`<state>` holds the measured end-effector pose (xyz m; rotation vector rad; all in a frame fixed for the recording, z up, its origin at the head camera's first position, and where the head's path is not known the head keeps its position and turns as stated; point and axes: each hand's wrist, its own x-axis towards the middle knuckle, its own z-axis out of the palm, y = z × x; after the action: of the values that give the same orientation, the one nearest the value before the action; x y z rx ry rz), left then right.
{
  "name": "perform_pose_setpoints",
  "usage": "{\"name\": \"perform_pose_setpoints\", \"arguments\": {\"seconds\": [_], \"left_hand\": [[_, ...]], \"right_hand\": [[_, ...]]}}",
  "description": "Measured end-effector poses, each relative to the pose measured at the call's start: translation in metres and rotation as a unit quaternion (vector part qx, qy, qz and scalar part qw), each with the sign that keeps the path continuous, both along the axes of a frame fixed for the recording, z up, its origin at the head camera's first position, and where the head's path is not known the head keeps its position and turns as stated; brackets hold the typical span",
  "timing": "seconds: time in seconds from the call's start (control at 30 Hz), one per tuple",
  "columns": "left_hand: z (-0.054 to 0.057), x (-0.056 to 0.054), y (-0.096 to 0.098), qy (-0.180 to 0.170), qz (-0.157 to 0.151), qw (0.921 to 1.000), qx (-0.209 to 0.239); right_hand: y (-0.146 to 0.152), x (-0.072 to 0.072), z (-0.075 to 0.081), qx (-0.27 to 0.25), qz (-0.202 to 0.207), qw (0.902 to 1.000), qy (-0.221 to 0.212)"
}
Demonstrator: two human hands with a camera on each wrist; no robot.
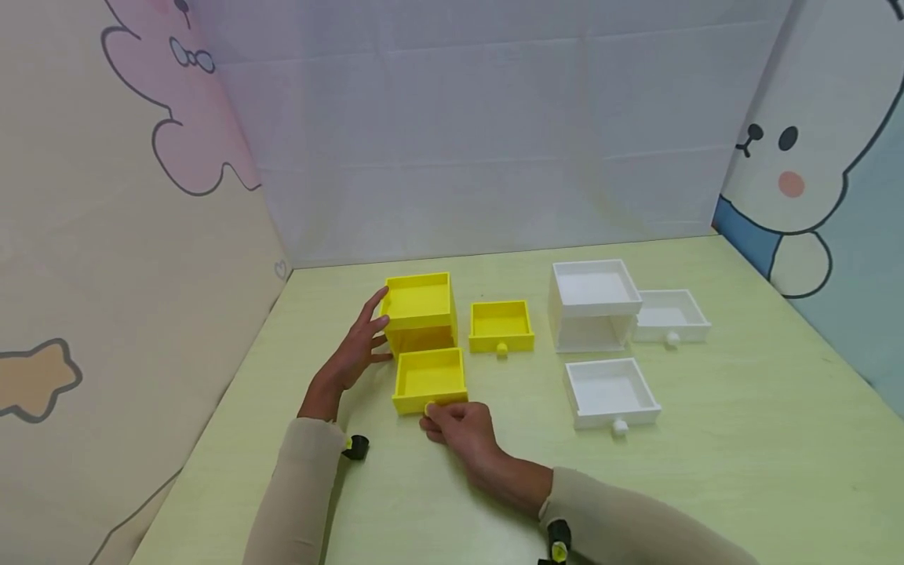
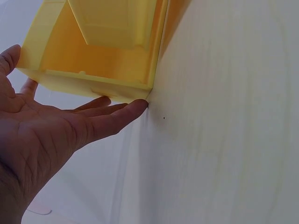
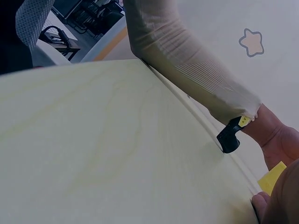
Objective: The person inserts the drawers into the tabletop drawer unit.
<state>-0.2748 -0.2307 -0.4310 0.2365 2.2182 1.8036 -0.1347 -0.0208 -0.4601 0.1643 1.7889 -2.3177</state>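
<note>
A yellow box-shaped cabinet (image 1: 418,302) with a recessed top and an open front stands left of centre in the head view. My left hand (image 1: 359,349) rests against its left side, fingers spread and mostly straight, thumb at the front edge. In front of the opening lies a yellow drawer (image 1: 429,377); whether its back edge is inside the cabinet I cannot tell. My right hand (image 1: 462,428) pinches this drawer's knob between thumb and fingers. The left wrist view shows the drawer (image 2: 105,23) overlapping the cabinet's opening, with my left fingertips along the cabinet wall (image 2: 93,84).
Right of the yellow cabinet sits a second yellow drawer (image 1: 501,326). Farther right stands a white cabinet (image 1: 593,294), with one white drawer (image 1: 671,315) beside it and another white drawer (image 1: 613,395) in front. Cloth-covered walls (image 1: 494,141) border the table (image 1: 741,439).
</note>
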Motion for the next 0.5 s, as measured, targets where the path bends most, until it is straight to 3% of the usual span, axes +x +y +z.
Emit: {"name": "perform_pose_setpoints", "arguments": {"seconds": [0.5], "left_hand": [[-0.0017,0.0000,-0.0008,0.007,-0.013,0.9999,0.010]], "right_hand": [[-0.0070,-0.0060,-0.0018,0.004,-0.004,1.0000,-0.002]]}}
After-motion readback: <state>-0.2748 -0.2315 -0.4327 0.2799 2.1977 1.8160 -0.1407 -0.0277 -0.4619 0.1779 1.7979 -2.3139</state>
